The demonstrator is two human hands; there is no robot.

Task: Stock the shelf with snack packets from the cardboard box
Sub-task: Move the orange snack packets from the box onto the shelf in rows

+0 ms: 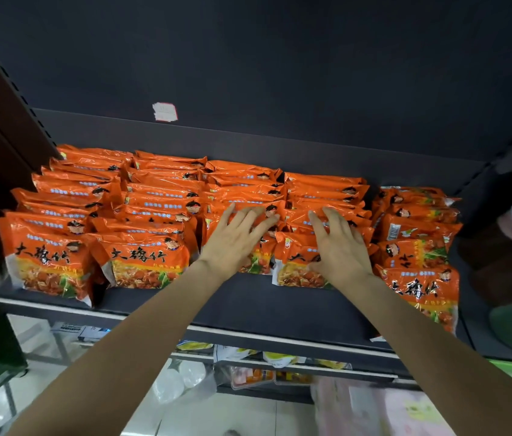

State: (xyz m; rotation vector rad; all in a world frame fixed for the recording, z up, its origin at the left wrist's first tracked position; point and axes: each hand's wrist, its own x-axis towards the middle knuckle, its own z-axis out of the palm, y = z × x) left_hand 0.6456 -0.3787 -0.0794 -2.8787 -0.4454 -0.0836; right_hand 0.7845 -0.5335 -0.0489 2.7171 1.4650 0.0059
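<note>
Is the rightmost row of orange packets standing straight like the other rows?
No. The rightmost row sits askew: its packets face varying ways, one showing a barcode, and its front packet juts past the shelf edge.

Large black brush-script characters on the packet fronts

The glossy orange snack packets (141,259) along the dark shelf's (248,306) front edge carry them; the white back-panel sticker (164,112) is unreadable.

Pretty clearly a small shop or convenience store: a dark metal retail shelf (248,306) holds rows of identical orange snack packets (141,262) lined up from its left edge to its right. There's a price sticker (165,112) on the back panel, and more packaged goods (276,360) sit on the racks below.
</note>
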